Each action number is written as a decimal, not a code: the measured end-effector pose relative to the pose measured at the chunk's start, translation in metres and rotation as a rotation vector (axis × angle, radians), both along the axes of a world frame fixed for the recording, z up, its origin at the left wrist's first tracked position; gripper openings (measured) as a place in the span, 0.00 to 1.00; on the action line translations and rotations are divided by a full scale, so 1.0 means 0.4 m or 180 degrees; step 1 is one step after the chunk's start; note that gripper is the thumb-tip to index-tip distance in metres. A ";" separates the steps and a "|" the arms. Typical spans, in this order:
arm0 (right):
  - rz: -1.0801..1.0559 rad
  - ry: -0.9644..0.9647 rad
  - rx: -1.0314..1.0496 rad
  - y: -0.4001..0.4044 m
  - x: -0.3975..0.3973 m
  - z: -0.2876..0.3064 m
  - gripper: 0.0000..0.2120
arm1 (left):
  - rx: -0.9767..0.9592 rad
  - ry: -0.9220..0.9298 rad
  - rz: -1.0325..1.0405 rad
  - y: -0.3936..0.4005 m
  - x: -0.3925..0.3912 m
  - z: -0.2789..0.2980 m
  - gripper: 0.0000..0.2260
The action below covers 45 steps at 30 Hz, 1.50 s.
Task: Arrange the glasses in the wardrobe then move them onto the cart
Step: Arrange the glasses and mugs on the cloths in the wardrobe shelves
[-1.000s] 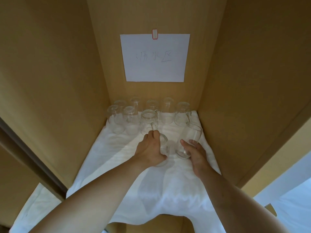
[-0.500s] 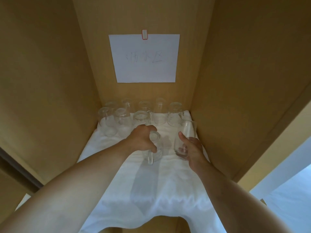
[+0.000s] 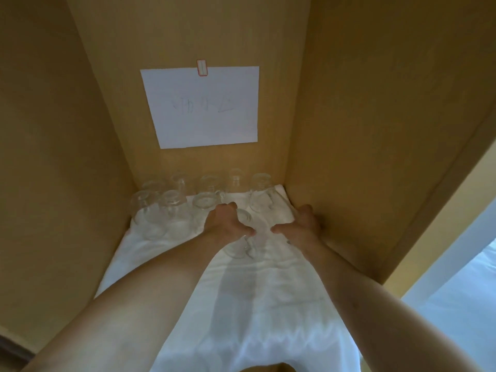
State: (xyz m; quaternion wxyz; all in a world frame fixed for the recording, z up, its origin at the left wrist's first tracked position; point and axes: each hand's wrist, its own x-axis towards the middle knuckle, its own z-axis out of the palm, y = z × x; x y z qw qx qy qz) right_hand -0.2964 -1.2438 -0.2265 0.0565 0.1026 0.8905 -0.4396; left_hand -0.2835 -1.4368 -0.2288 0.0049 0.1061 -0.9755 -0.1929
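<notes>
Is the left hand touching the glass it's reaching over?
Touching. The head view shows the left hand lying over the glass, fingers wrapped around its upper part with no gap; the right hand is beside it.

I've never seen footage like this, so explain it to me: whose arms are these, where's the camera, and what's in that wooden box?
No machine here: a person wears a camera on the head, looking down at their own arms. The box is a wardrobe compartment lined with a white cloth. Clear glasses stand along the back, under a paper note. The left hand grips a glass mug. The right hand reaches beside the right wall; the blur hides whether it holds a glass.
</notes>
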 end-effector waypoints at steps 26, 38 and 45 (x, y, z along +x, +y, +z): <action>0.1656 0.0692 0.2454 -0.074 -0.137 0.049 0.41 | -0.0576 -0.0510 -0.0862 -0.034 -0.107 0.010 0.37; 0.1850 0.0947 0.2390 -0.112 -0.205 0.038 0.38 | -0.0733 -0.0429 -0.0563 -0.009 -0.148 -0.001 0.29; 0.1966 0.1249 0.2443 -0.122 -0.235 0.015 0.35 | -0.0660 -0.0364 -0.0414 -0.005 -0.169 -0.004 0.31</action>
